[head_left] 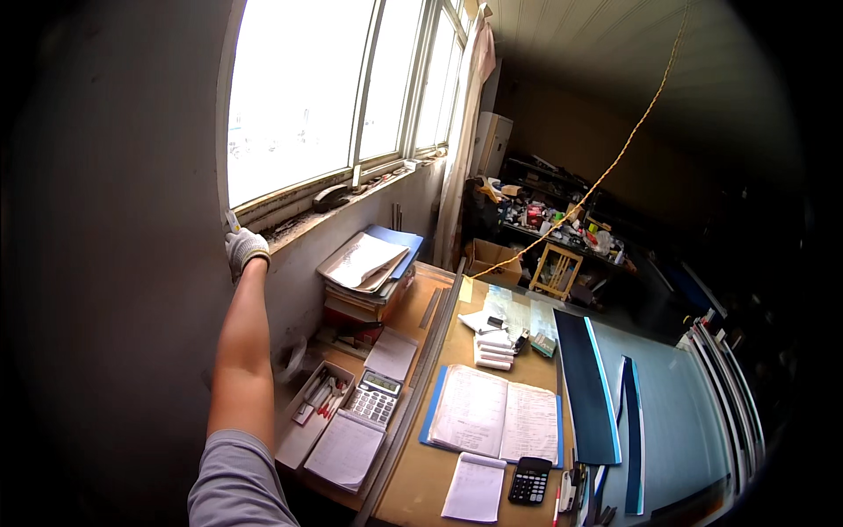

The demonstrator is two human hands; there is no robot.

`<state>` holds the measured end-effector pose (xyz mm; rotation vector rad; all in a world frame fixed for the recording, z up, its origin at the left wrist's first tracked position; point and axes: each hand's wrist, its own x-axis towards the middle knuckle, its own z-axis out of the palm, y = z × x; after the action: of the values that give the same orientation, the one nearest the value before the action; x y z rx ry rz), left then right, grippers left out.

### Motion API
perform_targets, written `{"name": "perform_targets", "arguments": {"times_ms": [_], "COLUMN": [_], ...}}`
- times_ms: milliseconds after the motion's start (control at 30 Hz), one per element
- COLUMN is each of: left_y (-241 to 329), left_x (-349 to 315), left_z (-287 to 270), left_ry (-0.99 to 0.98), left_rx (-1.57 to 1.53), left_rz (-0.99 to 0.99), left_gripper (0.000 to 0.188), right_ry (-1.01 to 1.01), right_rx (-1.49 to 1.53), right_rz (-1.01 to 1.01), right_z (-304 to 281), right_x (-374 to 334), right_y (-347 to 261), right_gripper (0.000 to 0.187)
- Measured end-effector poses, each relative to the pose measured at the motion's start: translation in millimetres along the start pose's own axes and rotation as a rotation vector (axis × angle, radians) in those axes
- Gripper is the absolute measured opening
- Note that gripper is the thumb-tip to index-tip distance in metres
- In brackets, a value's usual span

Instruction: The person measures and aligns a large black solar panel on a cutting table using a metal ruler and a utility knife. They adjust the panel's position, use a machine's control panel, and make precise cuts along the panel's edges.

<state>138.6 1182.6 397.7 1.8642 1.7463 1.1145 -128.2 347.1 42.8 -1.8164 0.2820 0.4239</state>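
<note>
My left hand [247,249], in a whitish knit work glove, reaches up to the near left corner of the window. Its fingers are closed around a small, slim tool with a pale end [232,220], which points up against the window frame [223,158]; its exact kind is too small to make out. Beside the hand runs the windowsill [294,230], strewn with dark dirt and crumbs. A dark curved object [331,198] lies farther along it. My right hand is out of view.
Below the sill, papers and folders [369,263] are piled on a desk [421,303], near a pen box [309,402] and a calculator [372,400]. An open ledger [500,411] lies right of them. A yellow cord [606,176] hangs across the room. Glass sheets [676,386] lie at right.
</note>
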Motion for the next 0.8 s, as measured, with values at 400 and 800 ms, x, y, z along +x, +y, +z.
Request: {"name": "perform_targets", "arguments": {"times_ms": [400,800], "left_y": [-70.8,-178.8], "left_x": [-265.9,-505.0], "left_z": [-108.2,-219.6], "left_ry": [-0.672,-1.202], "left_rx": [-1.341,-0.939], "left_rz": [0.484,0.463], "left_gripper": [0.051,0.030], "right_ry": [0.033,-0.083], "right_rx": [0.246,0.468], "right_rz": [-0.009,-0.444], "right_z": [0.7,2.0], "right_x": [10.6,28.7], "right_y": [2.4,-165.2], "right_gripper": [0.031,0.012]}}
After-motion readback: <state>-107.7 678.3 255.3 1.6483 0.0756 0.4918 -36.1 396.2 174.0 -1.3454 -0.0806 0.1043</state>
